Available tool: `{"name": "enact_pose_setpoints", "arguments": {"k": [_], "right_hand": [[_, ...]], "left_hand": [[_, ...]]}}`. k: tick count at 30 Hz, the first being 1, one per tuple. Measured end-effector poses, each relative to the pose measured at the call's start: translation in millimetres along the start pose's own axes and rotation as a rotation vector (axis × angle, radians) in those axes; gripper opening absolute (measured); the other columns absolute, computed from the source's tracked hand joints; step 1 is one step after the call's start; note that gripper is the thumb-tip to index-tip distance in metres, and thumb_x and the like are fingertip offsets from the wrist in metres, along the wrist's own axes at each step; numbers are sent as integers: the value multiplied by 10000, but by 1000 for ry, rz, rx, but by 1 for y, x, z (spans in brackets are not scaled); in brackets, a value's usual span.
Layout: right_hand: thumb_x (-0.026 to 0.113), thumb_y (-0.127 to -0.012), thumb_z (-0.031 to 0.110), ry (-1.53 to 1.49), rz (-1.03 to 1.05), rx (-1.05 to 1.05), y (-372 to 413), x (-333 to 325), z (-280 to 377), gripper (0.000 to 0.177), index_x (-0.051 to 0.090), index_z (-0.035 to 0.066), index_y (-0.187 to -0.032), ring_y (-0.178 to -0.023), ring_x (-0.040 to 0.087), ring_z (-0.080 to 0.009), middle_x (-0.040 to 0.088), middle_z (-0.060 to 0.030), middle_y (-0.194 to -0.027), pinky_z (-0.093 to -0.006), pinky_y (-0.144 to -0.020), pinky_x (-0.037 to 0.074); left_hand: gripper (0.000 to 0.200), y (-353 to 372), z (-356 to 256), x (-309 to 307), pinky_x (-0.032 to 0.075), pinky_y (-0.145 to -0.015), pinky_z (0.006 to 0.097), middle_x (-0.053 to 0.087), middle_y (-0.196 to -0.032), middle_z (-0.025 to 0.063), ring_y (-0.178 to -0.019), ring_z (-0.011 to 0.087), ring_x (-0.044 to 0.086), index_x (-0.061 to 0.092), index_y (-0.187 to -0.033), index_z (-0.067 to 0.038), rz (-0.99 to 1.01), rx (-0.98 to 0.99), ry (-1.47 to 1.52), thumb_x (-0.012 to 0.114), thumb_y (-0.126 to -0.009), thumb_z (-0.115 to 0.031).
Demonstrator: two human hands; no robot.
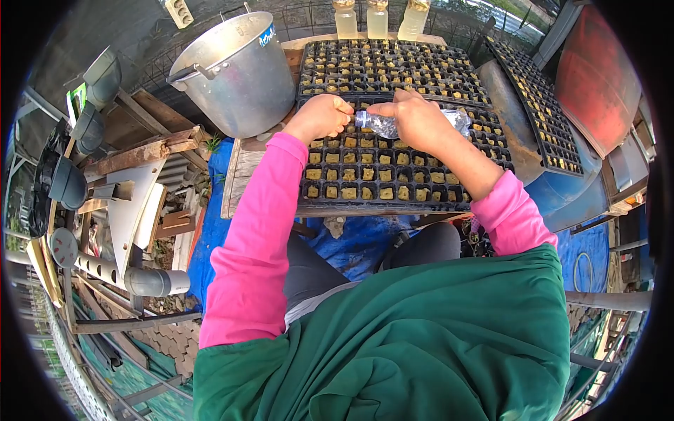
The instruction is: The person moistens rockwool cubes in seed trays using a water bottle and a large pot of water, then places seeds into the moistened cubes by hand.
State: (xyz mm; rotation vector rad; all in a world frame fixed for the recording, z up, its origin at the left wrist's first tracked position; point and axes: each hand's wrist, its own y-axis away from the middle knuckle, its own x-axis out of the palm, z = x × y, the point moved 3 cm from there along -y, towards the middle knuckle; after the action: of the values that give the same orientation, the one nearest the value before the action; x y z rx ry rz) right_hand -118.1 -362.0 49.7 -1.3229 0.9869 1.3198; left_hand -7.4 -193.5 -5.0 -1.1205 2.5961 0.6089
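My right hand (pixel 423 125) is wrapped round a clear plastic bottle (pixel 382 125), which lies on its side in the air above the trays with its neck pointing left. My left hand (pixel 322 118) is closed in a pinch just left of the bottle's mouth; what is between its fingers, if anything, is too small to make out. Beneath both hands is a black seedling tray (pixel 404 208) whose cells hold yellowish sponge-like cubes. A second such tray (pixel 390 64) lies behind it, partly covered by my hands.
A large metal pot (pixel 239 88) stands left of the trays on the wooden table (pixel 242 175). Several bottles of cloudy liquid, one a bottle (pixel 378 21), line the back. Another cell tray (pixel 537 105) leans at right near a blue drum (pixel 572 193). Scrap wood (pixel 151 151) is piled left.
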Motion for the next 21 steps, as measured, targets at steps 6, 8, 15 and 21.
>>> {"name": "enact_pose_setpoints", "arguments": {"k": [6, 8, 15, 21], "right_hand": [[603, -806, 20, -8, 10, -10, -3, 0, 12, 523, 649, 326, -1228, -1138, 546, -294, 580, -104, -1097, -527, -883, 471], [598, -811, 21, 2, 1, -27, -6, 2, 16, 518, 651, 326, -1225, -1136, 546, -291, 581, -100, -1095, -526, -880, 470], [619, -823, 62, 29, 4, -69, -20, 0, 40, 487, 649, 336, -1225, -1145, 541, -276, 583, -84, -1101, -508, -874, 465], [628, -836, 91, 35, 49, -95, -29, 2, 56, 466, 641, 334, -1233, -1165, 530, -269, 578, -84, -1141, -525, -891, 459]], "left_hand": [[234, 22, 3, -19, 506, -664, 248, 630, -849, 1, -708, 89, 571, 632, -1097, 0, -84, -49, -64, 517, -896, -30], [246, 27, 7, -26, 509, -678, 255, 632, -858, 5, -724, 93, 579, 634, -1098, -5, -95, -83, -118, 500, -897, -53], [225, 36, 23, -39, 518, -695, 269, 636, -867, 19, -751, 120, 598, 645, -1067, -13, -136, -124, -105, 503, -900, -66], [199, 37, 34, -46, 525, -676, 269, 642, -856, 32, -731, 126, 604, 639, -1052, -4, -126, -139, -76, 535, -894, -64]]}}
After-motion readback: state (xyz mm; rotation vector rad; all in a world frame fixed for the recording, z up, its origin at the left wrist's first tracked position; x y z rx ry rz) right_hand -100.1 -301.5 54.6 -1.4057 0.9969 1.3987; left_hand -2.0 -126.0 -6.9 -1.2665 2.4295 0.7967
